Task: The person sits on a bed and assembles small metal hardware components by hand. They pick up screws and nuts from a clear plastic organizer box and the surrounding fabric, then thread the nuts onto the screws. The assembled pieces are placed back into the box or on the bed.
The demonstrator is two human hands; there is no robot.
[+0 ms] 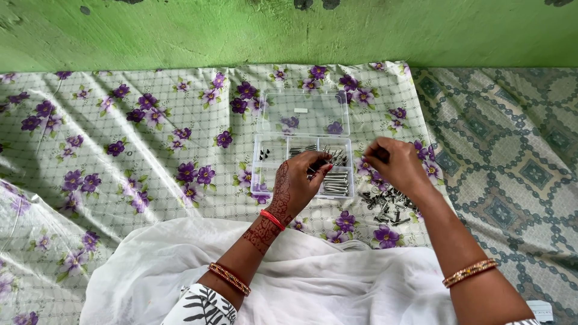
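Left hand: over the clear compartment box, fingertips pinched; held item hidden.
Right hand: fingers curled, contents unclear, twelve o'clock of the loose screws.

Clear plastic organizer box is sitting open on the floral cloth, its lid lying flat behind it toward the wall. Long silver screws are lying side by side in its right compartments, small dark bits far left. Loose pile of screws is lying just right of it.
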